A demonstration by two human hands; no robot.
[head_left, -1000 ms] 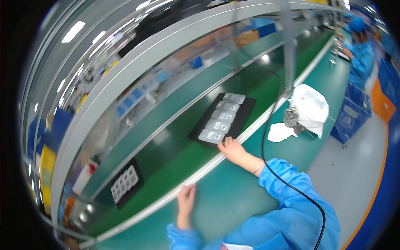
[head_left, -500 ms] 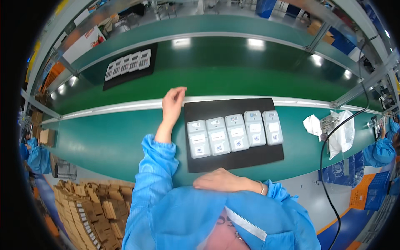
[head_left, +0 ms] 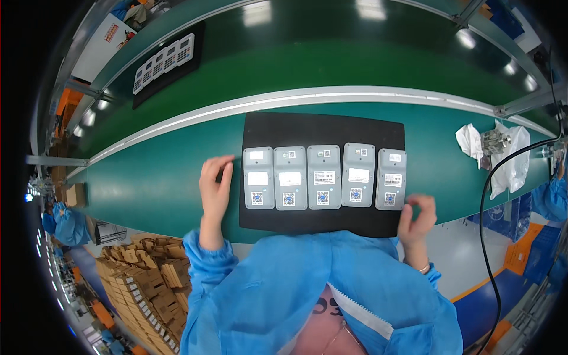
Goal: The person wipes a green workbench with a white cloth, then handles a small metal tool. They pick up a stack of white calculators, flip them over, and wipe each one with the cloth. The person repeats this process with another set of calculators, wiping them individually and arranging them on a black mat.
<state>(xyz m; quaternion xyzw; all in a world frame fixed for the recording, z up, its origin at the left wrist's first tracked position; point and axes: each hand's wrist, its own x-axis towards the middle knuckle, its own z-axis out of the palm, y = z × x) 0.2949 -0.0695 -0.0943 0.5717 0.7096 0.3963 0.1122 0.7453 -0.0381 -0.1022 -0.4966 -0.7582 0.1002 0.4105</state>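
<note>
A black mat [head_left: 322, 129] lies on the green bench, bearing a row of several grey handheld terminals [head_left: 322, 163], backs up, with white labels and square codes. The rightmost terminal [head_left: 390, 167] sits slightly lower and apart from its neighbours. Just left of the mat, my left hand [head_left: 215, 188] is empty, its thumb apart from the bent fingers. My right hand [head_left: 418, 220] is by the mat's lower right corner, fingers curled and thumb apart, nothing seen in it. Its thumb tip is close to the rightmost terminal's lower corner; whether they touch I cannot tell.
Beyond a metal rail [head_left: 296, 96] runs a green conveyor belt [head_left: 284, 65], with keypad terminals [head_left: 164, 63] on another black mat. White plastic bags [head_left: 510, 160] and a black cable [head_left: 482, 219] are at right. Cardboard boxes [head_left: 139, 290] pile up at lower left. Other people work at both sides.
My left hand has come back from the rail to beside the mat. My right hand has moved from the mat's front edge to its right corner. The head view has shifted.
</note>
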